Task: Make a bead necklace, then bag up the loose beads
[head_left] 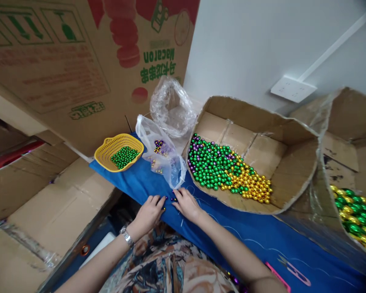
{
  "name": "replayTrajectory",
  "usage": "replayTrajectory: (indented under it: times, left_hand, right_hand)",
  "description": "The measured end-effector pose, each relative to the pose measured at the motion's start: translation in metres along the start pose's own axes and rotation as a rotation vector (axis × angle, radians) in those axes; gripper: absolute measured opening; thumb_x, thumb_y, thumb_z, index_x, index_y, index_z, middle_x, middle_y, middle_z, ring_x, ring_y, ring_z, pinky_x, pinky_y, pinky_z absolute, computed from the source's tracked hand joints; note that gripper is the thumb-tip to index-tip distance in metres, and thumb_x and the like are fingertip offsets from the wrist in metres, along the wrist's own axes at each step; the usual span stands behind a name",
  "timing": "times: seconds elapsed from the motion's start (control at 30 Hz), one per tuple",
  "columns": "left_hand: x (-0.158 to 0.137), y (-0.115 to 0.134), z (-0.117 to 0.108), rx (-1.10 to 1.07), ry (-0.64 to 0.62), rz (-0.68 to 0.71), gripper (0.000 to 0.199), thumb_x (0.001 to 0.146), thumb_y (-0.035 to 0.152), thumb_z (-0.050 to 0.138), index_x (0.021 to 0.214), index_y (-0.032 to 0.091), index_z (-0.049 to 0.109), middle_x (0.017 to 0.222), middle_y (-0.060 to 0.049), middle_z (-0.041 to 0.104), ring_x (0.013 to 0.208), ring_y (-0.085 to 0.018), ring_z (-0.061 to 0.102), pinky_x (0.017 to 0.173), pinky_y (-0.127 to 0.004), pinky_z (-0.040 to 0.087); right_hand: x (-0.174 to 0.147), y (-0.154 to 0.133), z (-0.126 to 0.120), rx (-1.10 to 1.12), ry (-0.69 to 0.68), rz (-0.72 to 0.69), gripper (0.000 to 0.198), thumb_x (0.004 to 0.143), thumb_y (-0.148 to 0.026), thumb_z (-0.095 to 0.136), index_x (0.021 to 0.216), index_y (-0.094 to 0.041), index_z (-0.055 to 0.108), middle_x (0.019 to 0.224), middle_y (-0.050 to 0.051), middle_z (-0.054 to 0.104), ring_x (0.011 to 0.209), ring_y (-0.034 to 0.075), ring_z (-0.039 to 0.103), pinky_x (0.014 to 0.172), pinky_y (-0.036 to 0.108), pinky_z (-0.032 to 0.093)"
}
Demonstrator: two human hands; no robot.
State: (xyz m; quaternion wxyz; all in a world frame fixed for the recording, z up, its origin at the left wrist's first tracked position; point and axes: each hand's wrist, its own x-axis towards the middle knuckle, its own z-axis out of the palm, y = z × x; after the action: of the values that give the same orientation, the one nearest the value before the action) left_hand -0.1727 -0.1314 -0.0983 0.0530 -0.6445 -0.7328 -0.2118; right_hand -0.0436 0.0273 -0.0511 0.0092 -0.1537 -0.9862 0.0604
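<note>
My left hand [150,212], with a silver watch [127,237] on its wrist, is closed, its fingers bent around small purple and gold beads at the tips. Just to its right, my right hand [187,205] pinches a few dark purple and gold beads [173,199] between thumb and fingers. Thin white thread [198,199] trails beside it over the blue cloth [225,221]. Directly beyond the fingertips lies a clear plastic bag [173,167] with small purple and gold beads [160,146] in it. The exact grip on the beads is too small to make out.
A yellow basket [102,156] of green beads stands at the left. On the right, a cut cardboard box [262,146] holds green, gold and purple beads; another box [341,154] holds larger ones. Pink-handled scissors [299,273] lie near the front. A tall carton [79,77] rises behind.
</note>
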Motion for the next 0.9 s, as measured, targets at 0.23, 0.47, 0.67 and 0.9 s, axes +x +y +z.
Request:
replayTrajectory:
  times: [0.23, 0.47, 0.67, 0.9]
  left_hand:
    - [0.011, 0.003, 0.009, -0.242, 0.047, -0.078, 0.036, 0.093, 0.011, 0.039, 0.127, 0.013, 0.051, 0.108, -0.013, 0.057, 0.094, -0.024, 0.054, 0.086, -0.04, 0.052]
    - [0.019, -0.001, 0.018, -0.533, 0.126, -0.23, 0.039, 0.084, 0.007, 0.047, 0.121, 0.015, 0.053, 0.108, -0.011, 0.06, 0.099, -0.022, 0.06, 0.088, -0.039, 0.053]
    - [0.024, 0.0, 0.027, -0.85, 0.182, -0.441, 0.037, 0.078, 0.014, 0.055, 0.115, 0.016, 0.059, 0.109, -0.011, 0.064, 0.096, -0.023, 0.065, 0.089, -0.041, 0.053]
    - [0.03, 0.001, 0.035, -1.074, 0.177, -0.555, 0.04, 0.077, 0.021, 0.053, 0.116, 0.012, 0.053, 0.099, -0.012, 0.069, 0.09, -0.021, 0.069, 0.084, -0.037, 0.056]
  right_hand:
    - [0.013, -0.005, 0.003, 0.103, -0.007, -0.106, 0.031, 0.09, -0.017, 0.055, 0.12, -0.016, 0.059, 0.114, 0.013, 0.06, 0.106, 0.025, 0.056, 0.094, 0.039, 0.049]
    - [0.014, -0.005, 0.011, 0.269, 0.055, -0.108, 0.039, 0.085, -0.018, 0.06, 0.123, -0.012, 0.057, 0.113, 0.013, 0.059, 0.103, 0.024, 0.053, 0.096, 0.04, 0.047]
    - [0.013, -0.011, 0.019, 0.267, 0.101, -0.075, 0.036, 0.081, -0.015, 0.062, 0.118, -0.013, 0.058, 0.112, 0.012, 0.058, 0.101, 0.024, 0.052, 0.093, 0.039, 0.048]
    - [0.013, -0.01, 0.033, 0.143, 0.184, -0.154, 0.026, 0.087, -0.014, 0.055, 0.113, -0.015, 0.058, 0.11, 0.012, 0.059, 0.1, 0.024, 0.053, 0.091, 0.041, 0.05]
